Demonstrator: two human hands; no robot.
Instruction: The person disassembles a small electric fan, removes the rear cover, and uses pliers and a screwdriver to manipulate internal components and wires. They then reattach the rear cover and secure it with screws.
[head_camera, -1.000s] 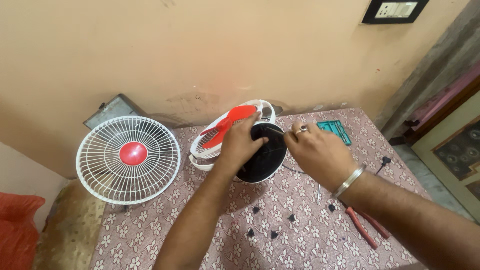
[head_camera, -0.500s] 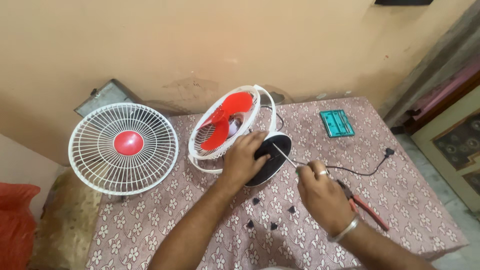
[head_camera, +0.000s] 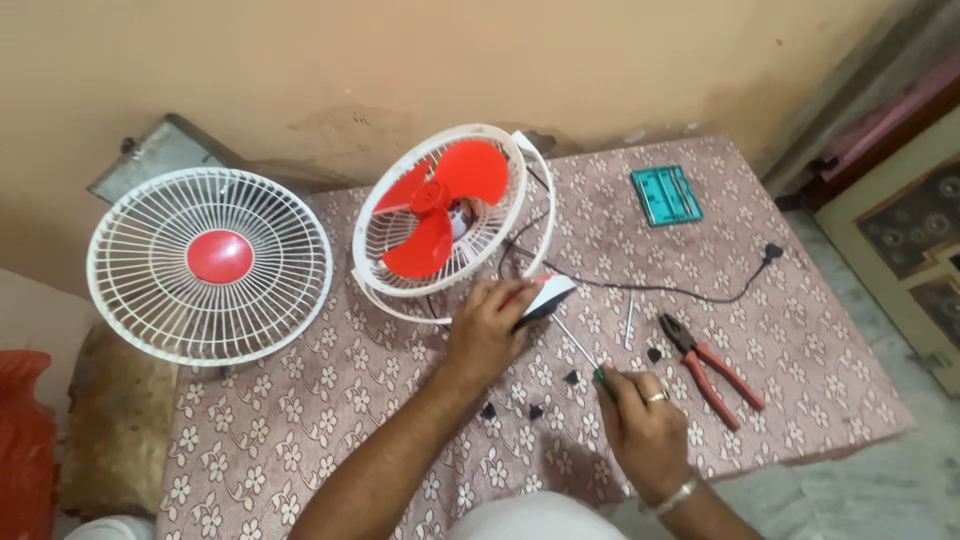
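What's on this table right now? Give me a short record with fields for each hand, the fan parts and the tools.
left hand: rests on the fan's black-and-white base
right hand: grips a screwdriver, tip pointing toward the base
fan: red blades, front open, tilted up
loose grille: white with a red centre, left of the fan
pliers: red handles, right of the hands
green case: far right side

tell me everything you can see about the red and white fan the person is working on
The fan is a small table fan with three red plastic blades inside a white wire rear guard and rim; its front guard is off. It stands tilted on the flowered tablecloth, blades facing up and left. The left hand presses on its dark base. A black cord runs right from it to a plug. The right hand holds a screwdriver, tip pointing toward the base.
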